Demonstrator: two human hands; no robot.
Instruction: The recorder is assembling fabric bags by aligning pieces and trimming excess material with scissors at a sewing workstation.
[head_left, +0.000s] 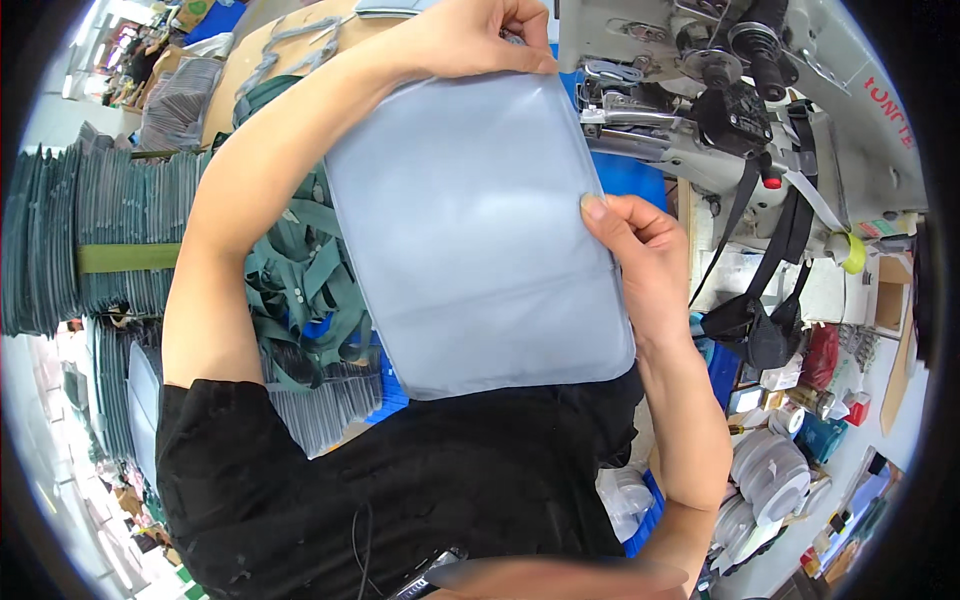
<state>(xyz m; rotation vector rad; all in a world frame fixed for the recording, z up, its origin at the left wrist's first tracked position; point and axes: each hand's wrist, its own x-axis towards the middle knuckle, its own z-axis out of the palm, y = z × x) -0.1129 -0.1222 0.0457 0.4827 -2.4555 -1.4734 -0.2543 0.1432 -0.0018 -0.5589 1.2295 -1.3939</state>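
A blue-grey rectangular panel (480,230) with rounded lower corners and a raised edge is held up in front of my body. A faint crease runs across its lower part. At its upper edge, near the right corner, my left hand (485,38) has its fingers curled and closed on it. My right hand (645,245) pinches the panel's right edge, thumb on the face and the other fingers folded partly behind. Just right of the panel's top is a sewing machine (650,110), its needle area close to my left fingertips.
Dark green straps (305,280) lie in a heap left of the panel, partly behind my left arm. Tall stacks of green-grey pieces (120,200) stand further left. Black straps (790,230) hang by the machine. White reels (770,475) and small goods crowd the lower right.
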